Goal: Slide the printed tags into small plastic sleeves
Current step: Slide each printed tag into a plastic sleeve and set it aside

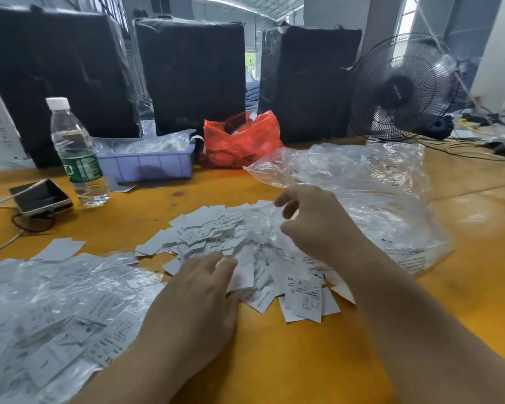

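A loose heap of white printed tags [213,234] covers the middle of the orange table [289,360]. My left hand [199,293] rests on the near side of the heap, its fingertips pinching the edge of a tag [242,272]. My right hand [315,223] hovers over the heap's right side, fingers curled round a small clear plastic sleeve [263,220]. A pile of sleeved tags [56,310] lies at the lower left. A large clear bag [391,217] holding more sleeves spreads out at the right.
A water bottle [76,153], a phone with its cable [41,196], a purple tray [146,164] and a red bag [239,141] stand at the back. Black wrapped boxes [190,71] line the far edge. A black fan [403,88] stands at the back right.
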